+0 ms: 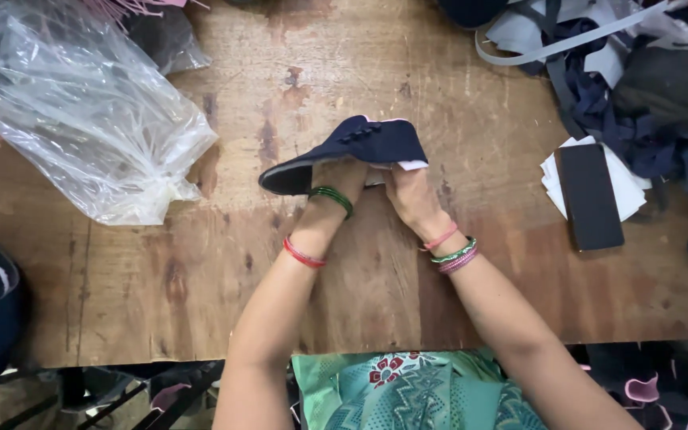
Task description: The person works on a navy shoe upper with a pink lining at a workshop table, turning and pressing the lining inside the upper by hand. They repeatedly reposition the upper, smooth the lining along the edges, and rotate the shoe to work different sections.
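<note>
Both hands are holding a small navy fabric piece (360,147), a cuff-like part with a row of dark buttons and a pale lining peeking out at its 3 o'clock end, lifted just above the middle of the wooden surface (201,271). The left hand (340,179) is gripping it from beneath, fingers curled shut on the cloth, and the right hand (409,191) is pinching the edge by the lining, fingers likewise clamped on it. Judging by the look of it, the piece is already sewn and buttoned, and the hands are turning or shaping it, so the work on it seems well along; how much is left I cannot tell. The surface is worn, stained timber. At 10 o'clock a crumpled clear plastic bag (81,103) is lying on it; at 3 o'clock a dark flat rectangle (591,195) is resting on white paper pieces (627,187); at 1 to 2 o'clock a heap of navy scraps and grey strips (623,87) is piling up. The room beyond is showing only dark shapes at the edges.
</note>
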